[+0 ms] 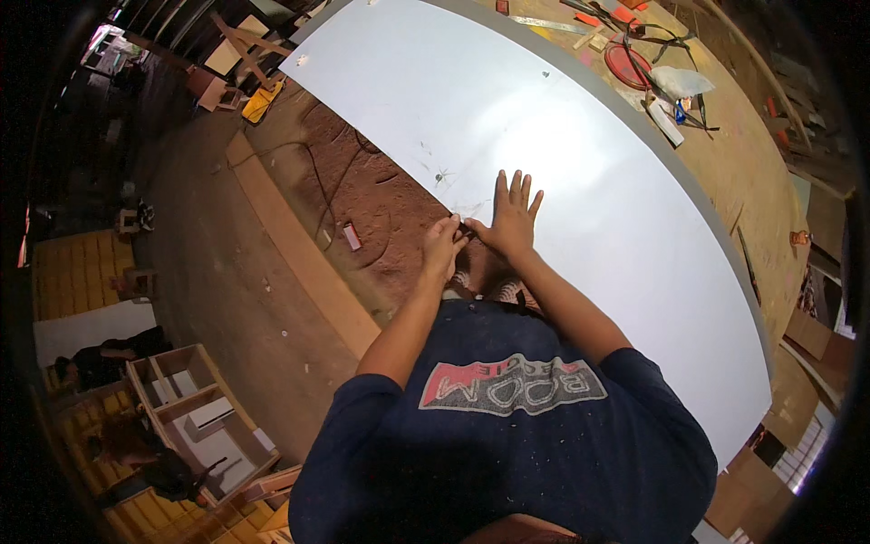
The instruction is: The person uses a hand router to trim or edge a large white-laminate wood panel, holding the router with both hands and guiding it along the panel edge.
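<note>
A large white panel (598,236) with a grey edge lies in front of me. My right hand (514,224) rests flat on it, fingers spread and thumb stretched toward the near left edge. Right beside that thumb, my left hand (441,247) is closed in a pinch at the panel's edge. Whatever its fingertips hold is too small or hidden to make out. Close to the hands, the white surface carries a dark star-shaped mark (439,178) and some faint scratches.
Beyond the panel, a worktable (743,181) bears a red round lid (627,66), black straps and a white plastic bag (681,82). A long board (294,236) lies on the floor at left, near a small red-and-white box (352,237). A wooden cabinet frame (204,422) and people are at lower left.
</note>
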### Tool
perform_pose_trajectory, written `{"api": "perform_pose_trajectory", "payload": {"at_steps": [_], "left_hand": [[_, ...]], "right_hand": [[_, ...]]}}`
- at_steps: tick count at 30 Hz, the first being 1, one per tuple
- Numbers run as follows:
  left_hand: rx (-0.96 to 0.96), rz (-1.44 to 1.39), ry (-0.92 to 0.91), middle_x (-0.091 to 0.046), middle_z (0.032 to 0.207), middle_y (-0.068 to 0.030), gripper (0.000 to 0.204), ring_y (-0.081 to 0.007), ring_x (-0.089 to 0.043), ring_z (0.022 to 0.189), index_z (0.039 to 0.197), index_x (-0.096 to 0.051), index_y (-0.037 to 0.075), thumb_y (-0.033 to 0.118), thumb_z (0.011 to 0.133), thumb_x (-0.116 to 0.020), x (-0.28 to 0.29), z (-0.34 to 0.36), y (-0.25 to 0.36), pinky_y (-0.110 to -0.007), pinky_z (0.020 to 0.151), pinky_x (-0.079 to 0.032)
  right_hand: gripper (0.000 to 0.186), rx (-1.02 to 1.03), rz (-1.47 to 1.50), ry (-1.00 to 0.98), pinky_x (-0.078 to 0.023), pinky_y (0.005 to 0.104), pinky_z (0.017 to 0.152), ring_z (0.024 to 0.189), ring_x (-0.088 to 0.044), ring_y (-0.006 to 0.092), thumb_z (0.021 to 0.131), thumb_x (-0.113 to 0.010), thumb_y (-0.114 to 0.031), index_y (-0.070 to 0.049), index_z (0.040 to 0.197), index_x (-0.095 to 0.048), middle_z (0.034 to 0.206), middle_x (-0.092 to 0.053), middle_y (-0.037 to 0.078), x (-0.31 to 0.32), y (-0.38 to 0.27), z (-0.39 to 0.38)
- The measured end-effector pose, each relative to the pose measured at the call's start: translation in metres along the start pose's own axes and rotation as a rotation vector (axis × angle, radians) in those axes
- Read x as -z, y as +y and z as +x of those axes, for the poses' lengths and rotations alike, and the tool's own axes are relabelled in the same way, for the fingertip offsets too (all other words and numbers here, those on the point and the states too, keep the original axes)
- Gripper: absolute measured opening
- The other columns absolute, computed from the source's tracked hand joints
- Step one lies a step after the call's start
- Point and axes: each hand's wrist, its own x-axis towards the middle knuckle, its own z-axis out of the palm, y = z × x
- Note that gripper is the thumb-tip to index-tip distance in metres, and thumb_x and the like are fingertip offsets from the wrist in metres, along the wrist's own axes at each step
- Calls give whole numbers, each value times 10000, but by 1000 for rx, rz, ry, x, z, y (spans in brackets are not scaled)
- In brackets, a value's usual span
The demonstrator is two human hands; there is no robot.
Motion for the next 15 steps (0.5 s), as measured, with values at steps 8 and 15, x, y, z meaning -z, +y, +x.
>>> {"api": "perform_pose_trajectory", "payload": {"at_steps": [8,15], "left_hand": [[-177,140,182,-704,995,-89,368,-150,-651,811,1208,-660,-48,233,999,-774,9,50,35,-291,658,-524],[-278,240,383,-730,1171,-172,596,-206,-675,894,1377,-570,-98,268,969,-803,16,96,87,-322,691,-536]], "right_hand": [[1133,-10,-39,58,21,746,1238,1613,-73,539,866,-707,-700,-2,1658,-295,1686,-202,404,8,-12,1],[1078,25,-70,48,-24,715,1260,1610,-131,525,909,-687,-658,24,1647,-296,1668,-255,400,10,-13,-3]]}}
